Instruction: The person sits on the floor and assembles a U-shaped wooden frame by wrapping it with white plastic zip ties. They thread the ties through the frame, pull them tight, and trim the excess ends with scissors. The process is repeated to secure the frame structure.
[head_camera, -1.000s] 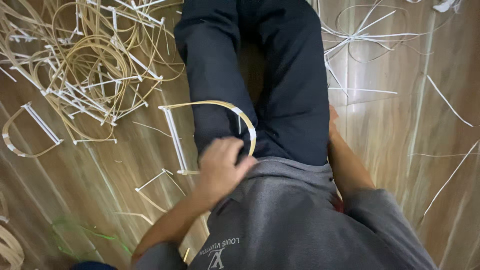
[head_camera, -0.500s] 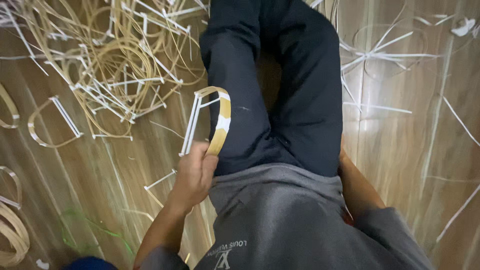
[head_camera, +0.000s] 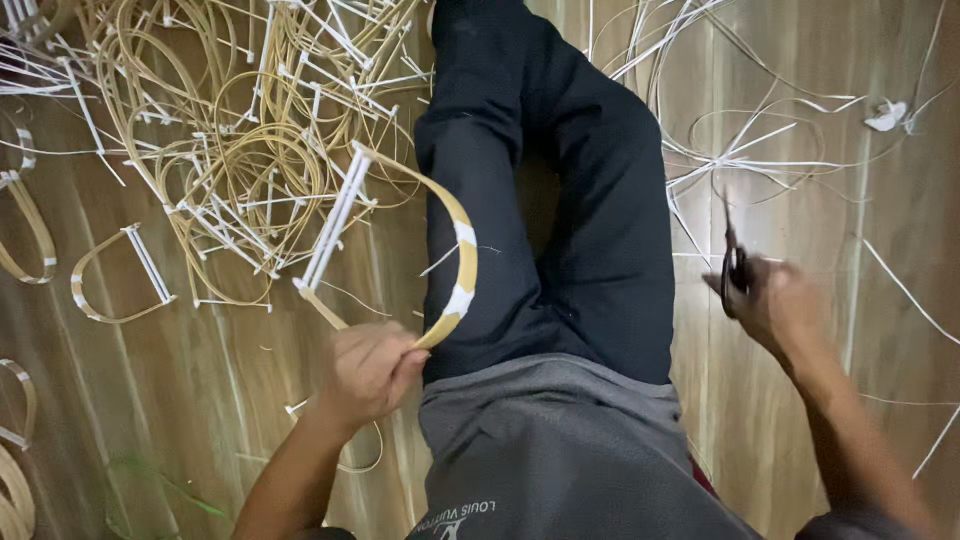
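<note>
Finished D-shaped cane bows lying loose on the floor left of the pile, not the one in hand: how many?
2 clearly whole: one bow beside the pile, one at the left edge. Partial curves at bottom left may be more; the pile may hide others.

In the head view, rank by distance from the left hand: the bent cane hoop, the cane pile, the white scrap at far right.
1. Bent cane hoop: held in the left hand.
2. Cane pile: upper left on the floor.
3. White scrap: far upper right.
</note>
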